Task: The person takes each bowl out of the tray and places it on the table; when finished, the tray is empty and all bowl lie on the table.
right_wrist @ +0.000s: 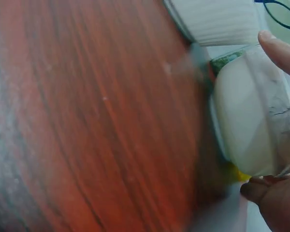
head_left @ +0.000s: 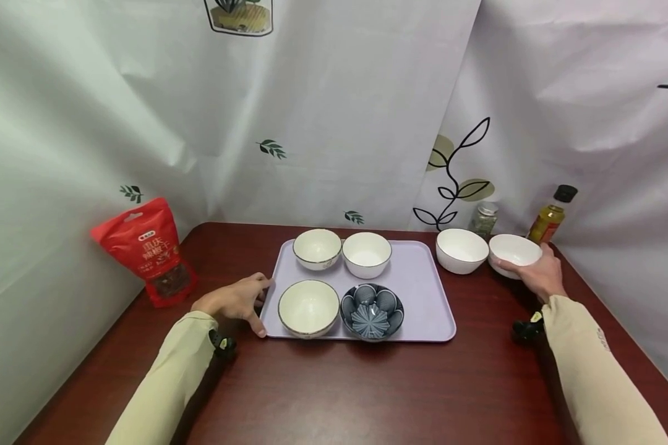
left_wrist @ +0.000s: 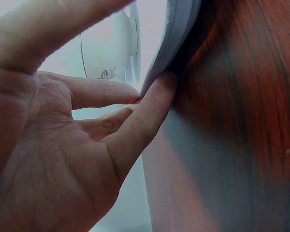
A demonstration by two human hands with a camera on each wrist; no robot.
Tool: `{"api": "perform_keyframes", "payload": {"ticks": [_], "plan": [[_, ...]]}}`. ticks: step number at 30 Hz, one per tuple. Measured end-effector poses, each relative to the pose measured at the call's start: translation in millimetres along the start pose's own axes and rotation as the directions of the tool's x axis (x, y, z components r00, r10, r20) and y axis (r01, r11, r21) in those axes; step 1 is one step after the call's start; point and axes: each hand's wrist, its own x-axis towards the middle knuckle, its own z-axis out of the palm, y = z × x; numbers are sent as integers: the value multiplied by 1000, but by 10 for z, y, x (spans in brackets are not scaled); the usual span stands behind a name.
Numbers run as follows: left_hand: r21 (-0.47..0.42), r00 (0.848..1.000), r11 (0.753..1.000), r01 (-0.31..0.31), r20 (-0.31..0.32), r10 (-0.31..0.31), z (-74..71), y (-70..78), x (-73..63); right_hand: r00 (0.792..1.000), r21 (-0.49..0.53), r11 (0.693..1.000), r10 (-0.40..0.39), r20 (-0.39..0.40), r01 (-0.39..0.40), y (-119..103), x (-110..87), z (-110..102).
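A lilac tray (head_left: 420, 296) carries a cream bowl (head_left: 308, 308), a dark blue patterned bowl (head_left: 372, 312), and two pale bowls behind them. Beside its left edge is my left hand (head_left: 239, 303), thumb spread toward the near corner. The left wrist view shows fingertips (left_wrist: 164, 87) against the tray's rim (left_wrist: 176, 34), mostly straight. On the far right, my right hand (head_left: 542, 275) grips a white bowl (head_left: 513, 250), thumb on one side and fingers on the other. The bowl's side (right_wrist: 249, 116) appears between thumb and fingers in the right wrist view.
Another white bowl (head_left: 461, 252) stands between the tray and the held one. Behind are a small jar (head_left: 483, 219) and an oil bottle (head_left: 548, 222) with a black cap. A red pouch (head_left: 153, 247) leans at the left. Hanging cloth (head_left: 334, 111) encloses the table (head_left: 367, 395).
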Motion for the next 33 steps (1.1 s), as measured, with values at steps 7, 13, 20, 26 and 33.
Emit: {"api": "perform_keyframes", "payload": {"ticks": [7, 13, 20, 26, 33], "plan": [[-7, 999, 999, -34, -4, 34, -11, -2, -24, 999, -21, 999, 37, -40, -38, -117, -124, -239], [-26, 1000, 999, -28, -6, 28, -19, -15, -21, 992, -37, 999, -7, -126, 2, -236, -223, -334], [-22, 1000, 1000, -23, -2, 23, -3, -40, -1, 975, -39, 991, -131, -177, 126, -442, -346, -267], [-33, 1000, 999, -30, 1, 30, 16, -45, 8, 959, 106, 955, -268, -91, 277, -615, -473, -117], [-26, 999, 999, -44, 0, 44, -1, -39, -5, 890, 202, 882, -449, 81, 427, -823, -639, 176]]}}
